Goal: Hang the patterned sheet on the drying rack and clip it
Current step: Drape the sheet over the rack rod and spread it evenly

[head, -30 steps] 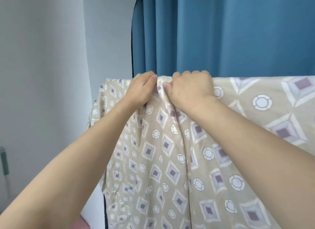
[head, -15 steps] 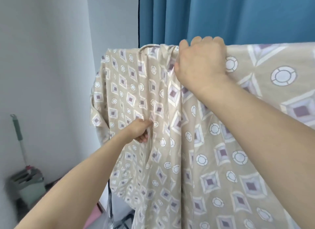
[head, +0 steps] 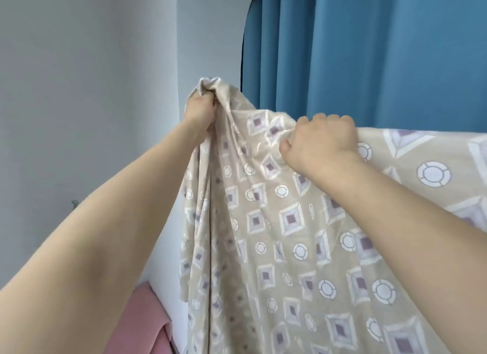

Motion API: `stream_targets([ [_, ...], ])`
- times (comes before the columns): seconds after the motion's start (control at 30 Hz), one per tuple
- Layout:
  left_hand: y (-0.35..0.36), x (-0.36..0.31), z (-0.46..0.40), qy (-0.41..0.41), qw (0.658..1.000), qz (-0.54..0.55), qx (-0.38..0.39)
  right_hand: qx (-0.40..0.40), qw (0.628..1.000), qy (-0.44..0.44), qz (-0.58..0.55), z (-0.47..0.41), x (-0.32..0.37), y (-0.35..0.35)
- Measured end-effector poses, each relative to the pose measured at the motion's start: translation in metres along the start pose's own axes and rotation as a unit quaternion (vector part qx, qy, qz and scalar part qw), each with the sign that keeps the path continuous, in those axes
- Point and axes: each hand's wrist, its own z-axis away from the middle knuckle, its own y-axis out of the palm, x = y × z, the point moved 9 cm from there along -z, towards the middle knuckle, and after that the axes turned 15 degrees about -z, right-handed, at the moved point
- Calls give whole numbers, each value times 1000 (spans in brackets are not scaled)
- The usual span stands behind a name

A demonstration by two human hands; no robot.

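Note:
The beige patterned sheet (head: 290,235), printed with purple diamonds and white circles, hangs in front of me and drapes over a top line to the right; the drying rack under it is hidden by the cloth. My left hand (head: 201,111) grips a bunched corner of the sheet and holds it up high, left of the draped part. My right hand (head: 320,140) is curled over the sheet's top edge and holds the fabric there. No clip is in view.
A blue curtain (head: 369,50) hangs right behind the sheet. A pale grey wall (head: 92,90) fills the left side. Something pink (head: 143,322) lies low at the bottom left.
My left hand has come up from the sheet's lower folds and now lifts a bunched corner above the top edge. My right hand has stayed on the top edge.

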Motion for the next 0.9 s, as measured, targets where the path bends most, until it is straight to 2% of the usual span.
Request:
stream_targets([
  [0.17,12,-22,-38,59,997,30,33,32,999,1,-14,-24,24,12],
  [0.3,31,-12,-85,85,994,-23,58,29,999,5,-34,-57,56,37],
  [0.37,47,3,-107,101,987,-62,105,24,999,-7,-40,-74,77,54],
  [0.43,67,25,-123,124,960,-151,199,30,998,-22,-49,-92,99,75],
  [0.5,81,50,-128,147,900,-300,280,52,997,-29,-49,-111,119,101],
  [0.53,84,59,-132,162,876,-343,298,62,997,-29,-39,-120,128,113],
  [0.57,86,62,-138,184,869,-347,300,67,997,-32,-24,-129,136,124],
  [0.63,82,69,-147,222,889,-279,288,65,997,-38,-10,-143,153,136],
  [0.7,59,87,-163,229,932,-170,223,57,998,-29,-20,-154,163,140],
  [0.77,33,138,-179,174,970,-46,164,49,999,-18,-8,-161,168,141],
  [0.8,28,175,-183,126,978,-13,165,46,999,-12,2,-163,169,142],
  [0.83,28,214,-182,79,979,-20,185,41,999,-3,8,-163,170,143],
  [0.9,37,286,-169,-6,962,-110,251,28,1000,3,12,-165,175,148],
])
